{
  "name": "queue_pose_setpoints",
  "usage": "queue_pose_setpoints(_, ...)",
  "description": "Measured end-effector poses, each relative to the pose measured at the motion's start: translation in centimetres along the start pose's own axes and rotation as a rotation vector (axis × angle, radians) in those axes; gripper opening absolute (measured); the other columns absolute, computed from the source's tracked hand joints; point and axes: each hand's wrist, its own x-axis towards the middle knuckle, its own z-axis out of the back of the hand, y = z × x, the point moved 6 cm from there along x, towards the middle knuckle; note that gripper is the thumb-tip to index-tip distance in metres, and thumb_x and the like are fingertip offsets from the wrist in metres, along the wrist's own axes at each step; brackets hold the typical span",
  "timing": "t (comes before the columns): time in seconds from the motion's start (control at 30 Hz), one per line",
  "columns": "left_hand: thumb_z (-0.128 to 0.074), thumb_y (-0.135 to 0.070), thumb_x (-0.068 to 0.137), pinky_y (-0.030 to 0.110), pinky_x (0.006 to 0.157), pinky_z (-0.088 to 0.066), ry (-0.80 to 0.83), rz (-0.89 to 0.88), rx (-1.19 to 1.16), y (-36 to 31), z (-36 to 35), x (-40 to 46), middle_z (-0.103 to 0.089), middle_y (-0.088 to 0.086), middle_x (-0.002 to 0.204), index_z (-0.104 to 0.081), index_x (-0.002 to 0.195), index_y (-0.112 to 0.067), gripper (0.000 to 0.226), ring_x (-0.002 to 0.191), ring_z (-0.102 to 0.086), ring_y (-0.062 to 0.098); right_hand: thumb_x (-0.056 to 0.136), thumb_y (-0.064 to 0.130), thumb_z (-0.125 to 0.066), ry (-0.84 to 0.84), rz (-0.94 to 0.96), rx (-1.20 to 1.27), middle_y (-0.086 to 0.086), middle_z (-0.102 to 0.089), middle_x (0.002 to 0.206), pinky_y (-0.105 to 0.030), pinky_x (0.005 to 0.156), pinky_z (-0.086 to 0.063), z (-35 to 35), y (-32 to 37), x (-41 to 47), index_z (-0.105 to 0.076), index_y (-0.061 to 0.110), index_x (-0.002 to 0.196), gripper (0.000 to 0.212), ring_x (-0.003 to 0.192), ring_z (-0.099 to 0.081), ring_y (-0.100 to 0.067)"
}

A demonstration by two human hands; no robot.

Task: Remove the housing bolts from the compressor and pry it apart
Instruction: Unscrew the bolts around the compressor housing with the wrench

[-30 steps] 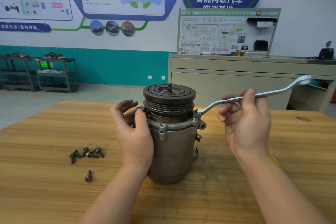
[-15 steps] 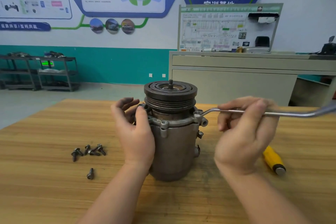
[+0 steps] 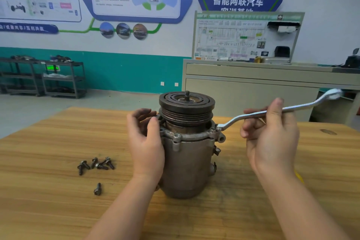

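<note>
A grey metal compressor (image 3: 190, 163) stands upright on the wooden table (image 3: 48, 200), its dark pulley (image 3: 187, 106) on top. My left hand (image 3: 145, 142) wraps the housing's left side just under the flange, thumb in front. My right hand (image 3: 272, 138) holds a silver offset ring wrench (image 3: 255, 114) by the middle of its shank. The wrench's near ring sits on a bolt at the flange's right ear (image 3: 217, 129); the far ring points up and right. One bolt (image 3: 176, 136) shows at the flange's front.
Several removed bolts (image 3: 96, 164) lie in a cluster left of the compressor, with one more bolt (image 3: 98, 189) nearer me. A yellow tool handle (image 3: 299, 176) peeks out behind my right forearm. A grey cabinet (image 3: 243, 87) stands beyond the table's far edge.
My right hand swung the wrench handle away from me and back up, from lying flat and pointing right to angled up-right. My left hand stayed on the housing.
</note>
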Motion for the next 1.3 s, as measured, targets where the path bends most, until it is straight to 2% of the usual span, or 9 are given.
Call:
queue_pose_setpoints(0.2,-0.051,-0.029,0.083,0.015,0.079,-0.049,0.058,0.059,0.017,0.4,0.0,0.6,-0.063,-0.004,0.099,-0.054,0.103,-0.026,0.02,0.091,-0.061,0.002,0.1,0.042,-0.045,0.341,0.534,-0.223,-0.002,-0.064,0.074,-0.023,0.041,-0.045,-2.6,3.0,-4.1,-0.051,0.043,0.088,0.013,0.046,-0.06,-0.012)
queue_pose_setpoints(0.3,-0.05,-0.029,0.083,0.017,0.081,-0.049,0.069,0.078,0.021,0.4,-0.1,0.8,-0.063,-0.003,0.1,-0.055,0.105,-0.022,0.024,0.092,-0.061,0.003,0.103,0.033,-0.042,0.545,0.808,-0.367,-0.005,-0.056,0.076,-0.024,0.046,-0.045,-3.4,3.0,-6.3,-0.053,0.022,0.094,0.018,0.052,-0.058,-0.01)
queue_pose_setpoints(0.4,-0.05,-0.029,0.083,0.019,0.082,-0.05,0.074,0.082,0.033,0.3,-0.1,0.8,-0.062,-0.002,0.101,-0.055,0.105,-0.021,0.024,0.092,-0.061,0.004,0.104,0.032,-0.039,0.528,0.87,-0.377,-0.006,-0.056,0.083,-0.023,0.054,-0.043,-3.5,2.6,-7.2,-0.048,0.016,0.092,0.022,0.056,-0.054,-0.013)
queue_pose_setpoints(0.5,-0.051,-0.019,0.092,0.011,0.077,-0.048,0.081,0.071,0.042,0.3,0.0,0.7,-0.062,-0.004,0.098,-0.055,0.104,-0.022,0.013,0.087,-0.06,-0.003,0.104,0.026,-0.032,0.243,0.603,-0.146,-0.001,-0.06,0.071,-0.018,0.045,-0.035,-2.2,2.1,-5.2,-0.04,0.018,0.083,0.023,0.041,-0.045,-0.012)
queue_pose_setpoints(0.57,-0.05,-0.015,0.094,0.009,0.075,-0.046,0.08,0.056,0.047,0.2,-0.1,0.6,-0.061,-0.006,0.097,-0.055,0.103,-0.022,0.012,0.085,-0.059,-0.006,0.104,0.026,-0.029,0.018,0.204,-0.006,0.0,-0.06,0.059,-0.014,0.042,-0.03,-0.8,0.1,-2.6,-0.041,0.014,0.077,0.032,0.034,-0.04,-0.014)
queue_pose_setpoints(0.67,-0.05,-0.026,0.086,0.009,0.075,-0.046,0.078,0.064,0.036,0.1,-0.1,0.6,-0.061,-0.008,0.096,-0.055,0.101,-0.025,0.016,0.085,-0.059,-0.007,0.105,0.022,-0.032,-0.043,-0.402,0.215,-0.005,-0.059,0.053,-0.014,0.035,-0.031,-0.3,-3.6,-0.3,-0.045,0.01,0.077,0.033,0.033,-0.044,-0.012)
queue_pose_setpoints(0.77,-0.05,-0.026,0.085,0.009,0.075,-0.046,0.078,0.066,0.03,0.2,-0.2,0.7,-0.062,-0.008,0.096,-0.055,0.101,-0.025,0.017,0.085,-0.059,-0.007,0.105,0.016,-0.035,-0.125,-0.533,0.417,-0.014,-0.063,0.064,-0.018,0.04,-0.046,0.6,-3.8,0.8,-0.049,0.006,0.079,0.031,0.044,-0.06,-0.015)
queue_pose_setpoints(1.13,-0.05,-0.029,0.085,0.015,0.08,-0.048,0.066,0.084,0.053,0.3,-0.1,0.7,-0.062,-0.006,0.1,-0.055,0.101,-0.028,0.017,0.091,-0.06,0.0,0.102,0.033,-0.043,0.375,0.48,-0.206,0.001,-0.064,0.076,-0.024,0.044,-0.047,-2.5,2.7,-3.5,-0.047,0.031,0.091,0.012,0.049,-0.061,-0.014)
queue_pose_setpoints(1.3,-0.05,-0.018,0.095,0.01,0.074,-0.048,0.062,0.073,0.067,0.3,0.0,0.7,-0.062,-0.006,0.099,-0.056,0.102,-0.027,0.013,0.087,-0.061,-0.004,0.104,0.028,-0.04,0.622,0.859,-0.44,-0.014,-0.056,0.08,-0.031,0.05,-0.048,-3.9,3.1,-6.4,-0.048,0.01,0.094,0.021,0.059,-0.057,-0.018)
